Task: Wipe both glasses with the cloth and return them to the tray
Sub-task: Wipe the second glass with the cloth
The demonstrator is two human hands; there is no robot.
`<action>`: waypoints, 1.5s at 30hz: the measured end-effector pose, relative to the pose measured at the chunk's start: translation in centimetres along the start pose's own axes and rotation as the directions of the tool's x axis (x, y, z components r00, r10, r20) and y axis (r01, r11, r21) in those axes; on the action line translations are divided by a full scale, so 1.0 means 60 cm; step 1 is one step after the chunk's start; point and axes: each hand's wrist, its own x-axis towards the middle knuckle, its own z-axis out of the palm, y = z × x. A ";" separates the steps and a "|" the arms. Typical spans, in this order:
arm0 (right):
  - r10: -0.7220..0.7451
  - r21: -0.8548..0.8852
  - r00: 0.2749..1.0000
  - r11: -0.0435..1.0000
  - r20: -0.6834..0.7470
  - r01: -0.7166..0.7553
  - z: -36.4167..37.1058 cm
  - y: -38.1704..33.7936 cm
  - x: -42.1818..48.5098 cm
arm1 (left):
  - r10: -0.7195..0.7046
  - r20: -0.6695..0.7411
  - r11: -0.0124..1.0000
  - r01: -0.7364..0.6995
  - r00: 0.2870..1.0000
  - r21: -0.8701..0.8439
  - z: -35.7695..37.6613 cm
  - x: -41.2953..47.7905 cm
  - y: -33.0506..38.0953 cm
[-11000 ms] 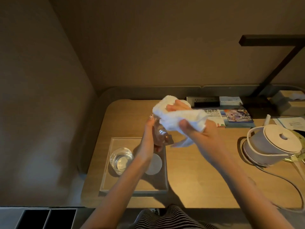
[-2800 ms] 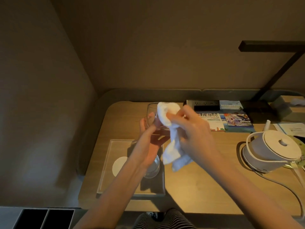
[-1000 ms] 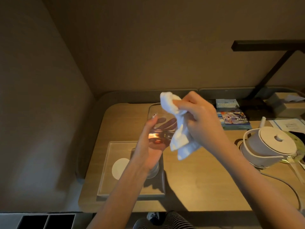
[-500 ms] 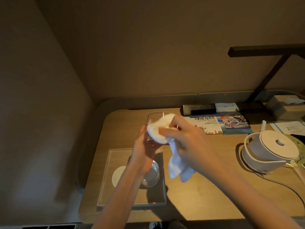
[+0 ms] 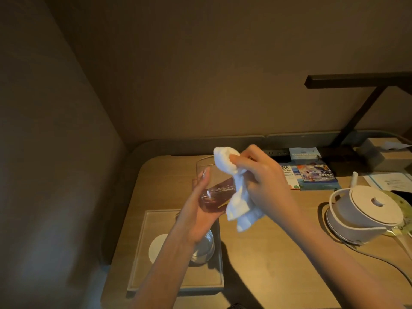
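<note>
Above the worktop (image 5: 278,253) and the far end of the tray (image 5: 156,275), the raised right grip (image 5: 265,181) pinched the cloth (image 5: 225,162) against the rim of the tilted glass (image 5: 214,184). The left grip (image 5: 200,210) curled round its base. The second glass (image 5: 204,248) sat in the tray.

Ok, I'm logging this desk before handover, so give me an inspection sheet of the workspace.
Surface: wooden table, tray at its left end.
Job's things: one glass held above the tray; second glass on the tray, partly behind the left forearm; cloth at the held rim.
Clutter: kettle, brochures, tissue box, coaster on the tray.
Hands: left hand grips the glass; right hand grips the cloth.
Cables: kettle cable trails right; power strip at the back.
Surroundings: plain walls, dark lamp arm.
</note>
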 end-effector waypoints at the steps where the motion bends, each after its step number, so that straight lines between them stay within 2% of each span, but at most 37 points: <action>1: -0.014 -0.036 1.000 0.999 -0.003 0.014 0.001 -0.004 0.002 | 0.005 -0.023 1.000 -0.005 1.000 0.010 0.001 0.002 0.002; 6: -0.174 -0.172 0.964 0.962 0.203 0.210 0.008 -0.014 -0.039 | 0.066 -0.071 0.997 -0.068 0.995 -0.027 -0.026 0.010 0.011; 8: -0.130 -0.190 0.981 0.969 0.147 0.157 0.009 -0.003 -0.017 | 0.057 -0.044 0.998 -0.058 0.997 -0.027 -0.032 0.012 0.002; 11: -0.066 -0.196 0.996 0.978 0.052 0.075 0.010 -0.004 0.014 | 0.076 -0.086 0.997 -0.078 0.993 -0.019 -0.039 0.022 -0.008; 13: -0.116 -0.193 0.990 0.972 0.085 0.131 0.013 -0.017 -0.002 | 0.096 -0.090 0.995 -0.098 0.991 -0.012 -0.042 0.027 -0.010; 16: -0.230 -0.157 0.950 0.951 0.209 0.265 0.019 -0.033 -0.043 | 0.120 -0.013 0.991 -0.119 0.993 0.066 -0.046 0.034 -0.013; 18: -0.185 -0.165 0.974 0.965 0.133 0.206 0.019 -0.025 -0.028 | 0.144 -0.064 0.982 -0.135 0.987 0.134 -0.051 0.030 -0.011; 20: -0.086 -0.145 0.996 0.986 -0.008 0.084 0.016 -0.017 0.006 | 0.160 -0.074 0.978 -0.148 0.984 0.145 -0.051 0.028 -0.009; 21: -0.074 -0.142 0.997 0.988 -0.034 0.068 0.014 -0.019 0.018 | 0.162 -0.075 0.980 -0.152 0.984 0.127 -0.049 0.026 -0.007; 24: -0.191 -0.215 0.979 0.955 0.075 0.203 0.016 -0.038 -0.002 | 0.149 -0.121 0.987 -0.139 0.981 0.085 -0.037 0.025 0.001; 26: -0.260 -0.220 0.949 0.930 0.177 0.296 0.021 -0.044 -0.028 | 0.145 -0.055 0.985 -0.139 0.988 0.101 -0.039 0.022 0.005; 28: -0.244 -0.224 0.954 0.934 0.173 0.279 0.018 -0.036 -0.018 | 0.128 -0.045 0.988 -0.124 0.991 0.098 -0.037 0.024 0.007; 30: -0.154 -0.201 0.987 0.966 0.053 0.162 0.017 -0.028 0.013 | 0.127 -0.096 0.985 -0.114 0.987 0.129 -0.032 0.021 0.008; 32: -0.122 -0.195 0.993 0.973 0.006 0.121 0.020 -0.035 0.019 | 0.094 -0.105 0.991 -0.084 0.990 0.102 -0.026 0.024 0.002; 34: -0.180 -0.227 0.980 0.954 0.089 0.196 0.032 -0.046 -0.009 | 0.073 -0.148 0.993 -0.057 0.986 0.107 -0.031 0.026 0.001; 36: -0.209 -0.223 0.968 0.946 0.142 0.237 0.037 -0.044 -0.032 | 0.104 -0.182 0.994 -0.095 0.978 0.059 -0.030 0.021 0.004; 39: -0.074 -0.179 0.997 0.981 0.016 0.076 0.027 -0.023 0.003 | 0.127 -0.116 0.987 -0.138 0.985 -0.088 -0.022 0.017 0.008; 41: -0.037 -0.161 0.999 0.986 -0.007 0.035 0.021 -0.029 0.014 | 0.116 -0.104 0.980 -0.131 0.988 -0.151 -0.022 0.019 0.006; 43: -0.121 -0.205 0.989 0.969 0.090 0.137 0.026 -0.044 -0.011 | 0.088 -0.100 0.975 -0.106 0.991 -0.197 -0.030 0.031 0.001; 45: -0.185 -0.219 0.965 0.949 0.187 0.225 0.034 -0.051 -0.040 | 0.108 -0.129 0.979 -0.127 0.986 -0.157 -0.038 0.038 -0.005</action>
